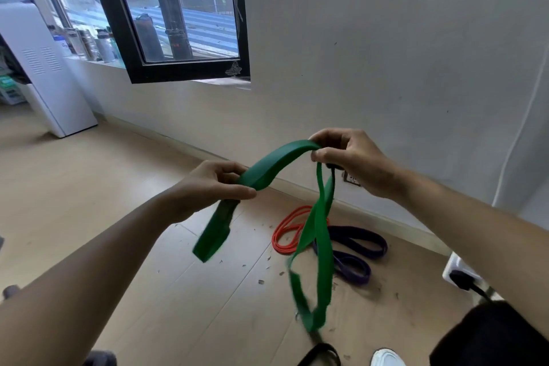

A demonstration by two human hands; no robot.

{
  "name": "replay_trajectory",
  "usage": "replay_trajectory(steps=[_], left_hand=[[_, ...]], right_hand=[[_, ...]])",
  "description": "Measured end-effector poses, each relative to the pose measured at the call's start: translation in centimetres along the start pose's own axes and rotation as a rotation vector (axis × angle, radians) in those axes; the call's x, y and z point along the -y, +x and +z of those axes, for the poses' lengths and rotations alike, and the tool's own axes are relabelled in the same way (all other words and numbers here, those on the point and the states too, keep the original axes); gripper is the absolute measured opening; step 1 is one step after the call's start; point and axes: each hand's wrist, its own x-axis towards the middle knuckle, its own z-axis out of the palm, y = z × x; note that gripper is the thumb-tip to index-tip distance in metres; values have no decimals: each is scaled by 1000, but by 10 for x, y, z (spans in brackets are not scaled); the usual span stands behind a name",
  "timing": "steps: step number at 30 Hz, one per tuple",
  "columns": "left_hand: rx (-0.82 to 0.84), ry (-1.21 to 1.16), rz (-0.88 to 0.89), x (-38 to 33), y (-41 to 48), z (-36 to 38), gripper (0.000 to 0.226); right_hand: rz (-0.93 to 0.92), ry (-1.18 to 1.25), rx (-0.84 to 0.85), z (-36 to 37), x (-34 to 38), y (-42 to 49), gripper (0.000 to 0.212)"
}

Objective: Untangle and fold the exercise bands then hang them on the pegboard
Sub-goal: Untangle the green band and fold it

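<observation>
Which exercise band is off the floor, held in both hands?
The wide green rubber band, gripped by the left hand and right hand. The thin orange band and purple band lie on the floor.

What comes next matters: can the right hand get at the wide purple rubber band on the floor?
Probably not yet: the right hand pinches the wide green rubber band, and the wide purple rubber band lies far below it.

Open air left of the left hand, bare floor below. Green band loops dangle under the right hand; wall close behind; orange band and purple band clutter the floor beneath.
</observation>
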Motion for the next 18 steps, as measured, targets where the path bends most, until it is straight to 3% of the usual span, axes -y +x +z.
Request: replay_trajectory(steps=[3,7,14,18], left_hand=[[49,-23,42,-9,7,12,54],[73,-86,97,-22,14,35,44],[-39,-110,118,-36,24,46,36],[-93,-144,176,-38,25,52,21]], right_hand=[[6,-37,49,6,2,-1,14],[12,-114,75,12,-1,1,18],[117,-148,201,10,-11,4,23],[133,-112,251,23,-22,1,25]])
